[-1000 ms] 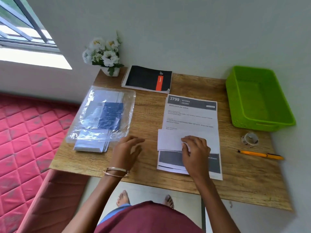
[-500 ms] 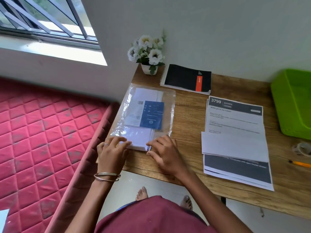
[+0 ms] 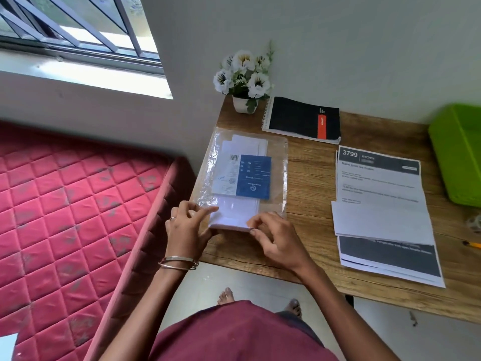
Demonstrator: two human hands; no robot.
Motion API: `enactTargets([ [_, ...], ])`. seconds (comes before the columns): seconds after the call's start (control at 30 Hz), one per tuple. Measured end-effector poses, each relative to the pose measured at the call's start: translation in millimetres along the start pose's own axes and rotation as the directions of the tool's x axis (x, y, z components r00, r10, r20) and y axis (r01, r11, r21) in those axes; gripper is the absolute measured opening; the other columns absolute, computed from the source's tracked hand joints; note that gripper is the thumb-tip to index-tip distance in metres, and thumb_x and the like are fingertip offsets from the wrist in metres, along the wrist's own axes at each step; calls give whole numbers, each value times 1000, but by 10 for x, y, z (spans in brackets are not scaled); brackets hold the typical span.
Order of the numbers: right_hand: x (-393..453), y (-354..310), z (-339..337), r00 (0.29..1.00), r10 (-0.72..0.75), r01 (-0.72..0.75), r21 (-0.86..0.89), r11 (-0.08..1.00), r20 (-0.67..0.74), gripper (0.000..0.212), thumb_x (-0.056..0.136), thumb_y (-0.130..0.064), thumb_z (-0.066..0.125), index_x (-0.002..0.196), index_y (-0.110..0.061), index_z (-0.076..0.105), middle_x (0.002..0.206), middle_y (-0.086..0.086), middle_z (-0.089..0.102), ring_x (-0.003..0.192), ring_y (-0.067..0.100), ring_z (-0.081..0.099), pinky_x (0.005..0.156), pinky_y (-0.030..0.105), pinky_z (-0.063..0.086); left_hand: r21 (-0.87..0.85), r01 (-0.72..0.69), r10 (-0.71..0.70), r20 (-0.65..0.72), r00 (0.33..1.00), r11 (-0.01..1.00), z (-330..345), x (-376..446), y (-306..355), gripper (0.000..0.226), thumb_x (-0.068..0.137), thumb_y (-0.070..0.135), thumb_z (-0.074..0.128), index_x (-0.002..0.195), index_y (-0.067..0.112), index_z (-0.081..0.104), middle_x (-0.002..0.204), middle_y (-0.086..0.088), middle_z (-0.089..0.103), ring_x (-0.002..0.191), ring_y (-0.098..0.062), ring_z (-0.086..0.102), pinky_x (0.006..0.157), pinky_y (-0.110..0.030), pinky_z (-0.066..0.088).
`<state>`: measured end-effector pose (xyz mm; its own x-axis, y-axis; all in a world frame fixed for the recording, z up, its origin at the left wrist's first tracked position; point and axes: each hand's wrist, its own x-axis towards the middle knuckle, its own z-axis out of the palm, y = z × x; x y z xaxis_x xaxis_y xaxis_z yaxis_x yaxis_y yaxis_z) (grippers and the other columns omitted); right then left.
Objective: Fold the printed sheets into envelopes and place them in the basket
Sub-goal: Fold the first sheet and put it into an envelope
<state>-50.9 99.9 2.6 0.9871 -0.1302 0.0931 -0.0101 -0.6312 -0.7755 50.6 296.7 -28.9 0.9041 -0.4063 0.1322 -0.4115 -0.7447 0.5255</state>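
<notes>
The left hand (image 3: 188,225), fingers extended and lightly curved, pressed on the near left corner of the clear plastic packet of white envelopes with a blue label card (image 3: 243,178), which lay along the left edge of the wooden tabletop (image 3: 312,178). This contact probably steadied the packet. The right hand (image 3: 276,239), fingers bent, pinched the near edge of the envelope stack where it protruded from the packet's open end, apparently to draw one envelope out.

Behind the packet, at the far left corner, stood a small white pot of white artificial flowers (image 3: 243,79), with a black spiral-bound notebook bearing a red stripe (image 3: 303,118) beside it along the far edge.

The stack of printed white sheets with dark header bands (image 3: 385,212) lay right of centre, reaching the near edge; the top sheet showed its lower part folded upward, hiding the print beneath. It appeared ready for insertion once an envelope was freed.

The bright green plastic basket (image 3: 458,152) sat at the right edge, partly out of view; the visible part held nothing.
</notes>
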Motion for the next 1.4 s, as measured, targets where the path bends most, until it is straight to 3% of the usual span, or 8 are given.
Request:
enactTargets([
  [0.13, -10, -182, -173, 995, 75, -62, 171, 983, -70, 3, 88, -8, 62, 90, -7, 60, 77, -9, 60, 72, -2, 58, 63, 6, 40, -101, 86, -92, -66, 994, 991, 10, 63, 69, 45, 65, 44, 70, 106, 44, 53, 92, 0, 48, 87, -24, 49, 74, -38, 36],
  [0.33, 35, -586, -429, 947, 153, 9, 499, 866, -283, 17, 86, -11, 65, 100, -21, 62, 78, 12, 65, 74, 30, 64, 60, 46, 54, -81, 211, -213, -26, 977, 974, 47, 102, 130, 33, 59, 27, 84, 86, 36, 67, 92, -4, 50, 92, -29, 47, 74, -37, 28],
  [0.7, 198, -733, -1275, 692, 260, 289, 589, 754, -673, 15, 92, -8, 57, 100, -12, 69, 96, 4, 69, 89, 19, 63, 68, 29, 53, 47, 349, -352, 115, 929, 936, -87, 269, 290, 30, 76, 17, 63, 90, 43, 67, 100, 1, 54, 101, -28, 51, 87, -40, 36],
  [0.83, -9, -529, -1480, 694, 274, 221, 558, 800, -666, 24, 96, 0, 46, 113, -2, 63, 103, 2, 69, 90, 15, 66, 74, 27, 55, -392, 110, -153, -80, 985, 914, -392, 317, 694, 18, 79, 40, 55, 93, 36, 66, 94, 2, 63, 76, -12, 61, 69, -41, 53],
  [0.93, -171, -445, -1526, 686, 245, 140, 454, 880, -685, 29, 92, 5, 52, 118, -3, 63, 111, -2, 70, 95, 16, 69, 81, 31, 57, -563, -94, 113, -1, 994, 821, -672, 278, 1285, 47, 77, 57, 54, 109, 25, 65, 105, 7, 63, 86, -4, 61, 71, -22, 49],
  [1.1, -370, -365, -1565, 646, 145, 34, 219, 975, -750, 26, 82, -13, 72, 108, -13, 68, 94, 2, 72, 82, 16, 70, 75, 34, 57, -229, -343, 380, 148, 913, 911, -406, 130, 1994, 71, 66, 65, 63, 127, 31, 51, 123, 8, 54, 111, -12, 48, 88, -35, 36],
  [1.27, -554, -303, -1755, 611, -26, -35, -60, 998, -791, 18, 79, -23, 74, 93, -12, 73, 84, 0, 60, 66, 12, 55, 59, 16, 45, -15, -377, 377, 1, 926, 926, -47, 24, 2297, 34, 72, 40, 66, 104, 29, 64, 99, 7, 66, 92, -22, 60, 84, -45, 33],
  [1.4, -724, -139, -1937, 669, 58, -128, -39, 991, -741, 16, 74, -25, 78, 88, -20, 73, 97, 3, 53, 90, 10, 52, 73, 11, 41, -60, -316, 311, -78, 947, 947, -32, 69, 2340, 7, 77, 22, 65, 80, 27, 69, 79, 9, 69, 80, -20, 64, 91, -49, 28],
])
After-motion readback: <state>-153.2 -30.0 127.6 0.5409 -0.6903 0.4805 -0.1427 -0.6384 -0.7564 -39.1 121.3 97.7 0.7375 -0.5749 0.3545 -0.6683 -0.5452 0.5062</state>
